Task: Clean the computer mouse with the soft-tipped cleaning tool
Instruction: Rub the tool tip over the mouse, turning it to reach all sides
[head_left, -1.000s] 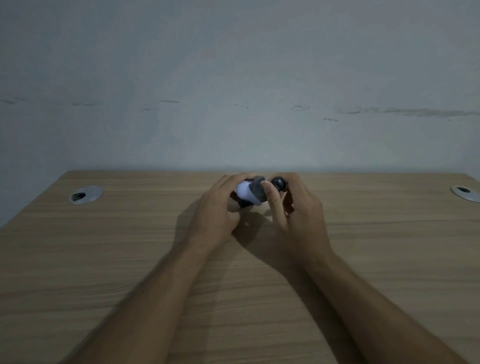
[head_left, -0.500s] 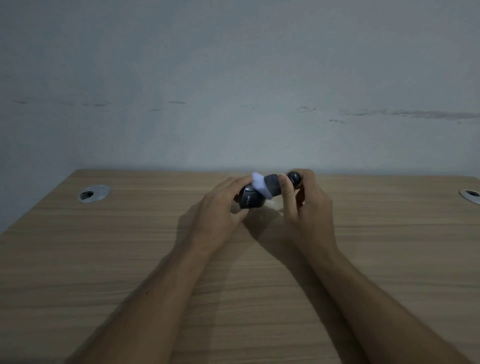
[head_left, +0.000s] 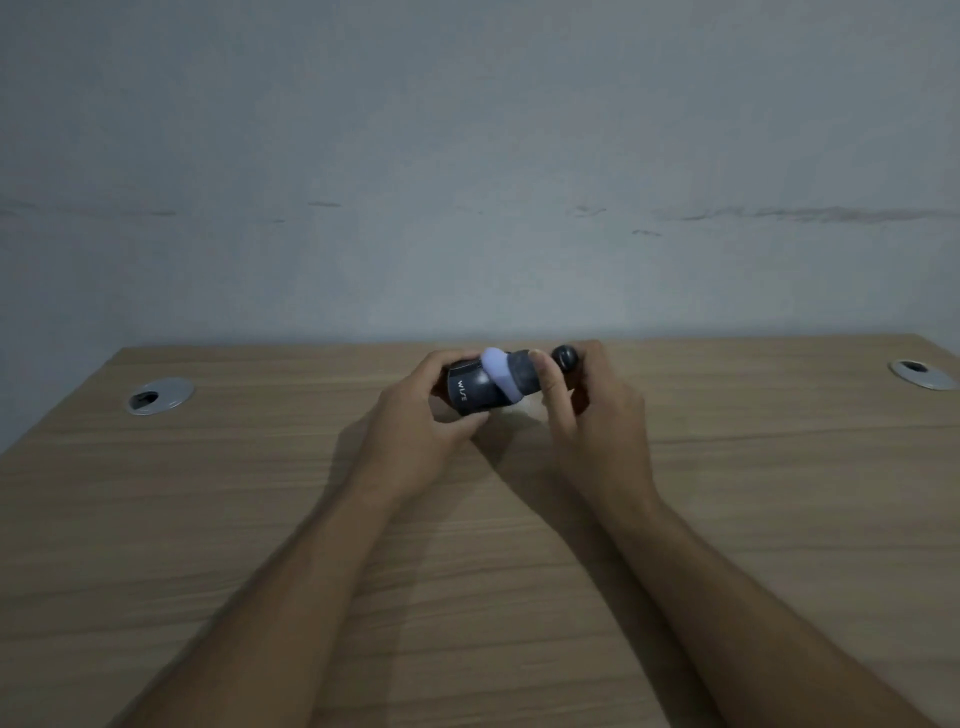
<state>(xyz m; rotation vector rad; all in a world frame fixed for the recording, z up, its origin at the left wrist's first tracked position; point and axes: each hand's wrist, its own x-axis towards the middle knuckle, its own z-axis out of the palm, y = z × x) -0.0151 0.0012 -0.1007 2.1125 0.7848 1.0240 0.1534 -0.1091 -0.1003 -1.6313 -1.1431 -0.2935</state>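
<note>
- A round metal grommet (head_left: 160, 396) sits in the counter (head_left: 260, 519) at about 9 o'clock from the hands.
- The left hand (head_left: 415, 431) grips the dark mouse (head_left: 470, 391), fingers clenched around its body, lifted just above the counter near the far edge.
- The cleaning tool (head_left: 519, 376) presses its pale soft tip against the mouse at its 3 o'clock side.
- The right hand (head_left: 597, 415) holds the tool, fingers wrapped around its grey body.
- Best to keep the mouse steady, wipe with light, short strokes and turn the mouse slowly to reach the seams.
- A second grommet (head_left: 922, 375) lies far out at 3 o'clock.
</note>
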